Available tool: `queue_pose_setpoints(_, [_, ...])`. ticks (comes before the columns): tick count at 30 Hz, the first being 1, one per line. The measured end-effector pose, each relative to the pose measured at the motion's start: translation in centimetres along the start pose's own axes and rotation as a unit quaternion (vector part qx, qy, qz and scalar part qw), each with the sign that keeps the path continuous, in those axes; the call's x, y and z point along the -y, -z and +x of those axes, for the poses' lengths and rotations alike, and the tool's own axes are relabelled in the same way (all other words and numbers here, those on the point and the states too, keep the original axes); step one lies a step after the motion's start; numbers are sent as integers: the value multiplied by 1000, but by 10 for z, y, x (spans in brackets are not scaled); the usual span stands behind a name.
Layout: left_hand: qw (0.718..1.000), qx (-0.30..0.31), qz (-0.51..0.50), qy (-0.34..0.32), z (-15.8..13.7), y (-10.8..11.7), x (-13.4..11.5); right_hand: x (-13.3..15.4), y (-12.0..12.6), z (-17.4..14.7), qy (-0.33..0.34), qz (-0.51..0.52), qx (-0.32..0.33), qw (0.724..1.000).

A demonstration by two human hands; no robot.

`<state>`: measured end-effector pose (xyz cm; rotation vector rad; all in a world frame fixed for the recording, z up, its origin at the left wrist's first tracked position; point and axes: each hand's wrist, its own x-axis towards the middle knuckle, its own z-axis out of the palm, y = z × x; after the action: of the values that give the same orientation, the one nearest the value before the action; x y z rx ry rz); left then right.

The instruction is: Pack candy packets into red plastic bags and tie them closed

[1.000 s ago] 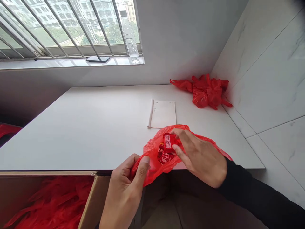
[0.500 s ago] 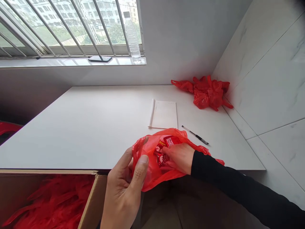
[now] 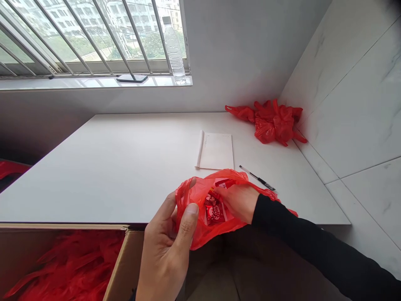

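A thin red plastic bag [image 3: 200, 240] hangs open at the table's front edge. My left hand [image 3: 171, 240] grips its left rim between thumb and fingers. Inside lie several small, shiny red wrapped packets [image 3: 215, 212] with printed lettering, one partly under another. Reaching in from the right, my right hand [image 3: 239, 200] has its fingertips at the packets' upper right side. Most of its fingers are hidden among the packets, so whether it holds one cannot be made out.
A notepad [image 3: 217, 151] and a black pen [image 3: 257, 177] lie on the white table [image 3: 125, 167] beyond the bag. Crumpled red bags [image 3: 274, 123] sit in the far right corner. An open cardboard box [image 3: 120, 265] of red plastic stands front left. On the windowsill are a phone [image 3: 132, 78] and a bottle [image 3: 174, 54].
My right hand has drawn slightly up and to the right inside the bag, uncovering more of the front packet. My left hand keeps its hold and has shifted slightly right.
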<state>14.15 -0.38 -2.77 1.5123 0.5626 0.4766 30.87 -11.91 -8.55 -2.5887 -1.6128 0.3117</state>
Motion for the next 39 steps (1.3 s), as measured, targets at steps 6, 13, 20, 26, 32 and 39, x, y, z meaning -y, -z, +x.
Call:
queue_pose_setpoints(6, [1000, -7, 12, -14, 3, -6, -2, -4, 9, -10, -51, -43, 52, 996])
queue_pose_setpoints(13, [997, -40, 55, -32, 4, -11, -12, -7, 25, -43, -50, -71, 71, 994])
queue_pose_setpoints(20, [981, -98, 101, -134, 1, -18, -16, -8, 41, -68, -47, -16, -35, 998])
queue_pose_setpoints(26, [973, -139, 35, -180, 2, -9, -5, -45, 46, -110, -32, -35, -214, 976])
queue_pose_setpoints(32, [988, -64, -47, -133, 16, -9, 4, -79, 49, -131, -156, 103, -111, 976])
queue_pose_setpoints(39, [987, -42, -66, -141, 26, -10, 3, -68, 57, -142, -151, 166, -79, 971])
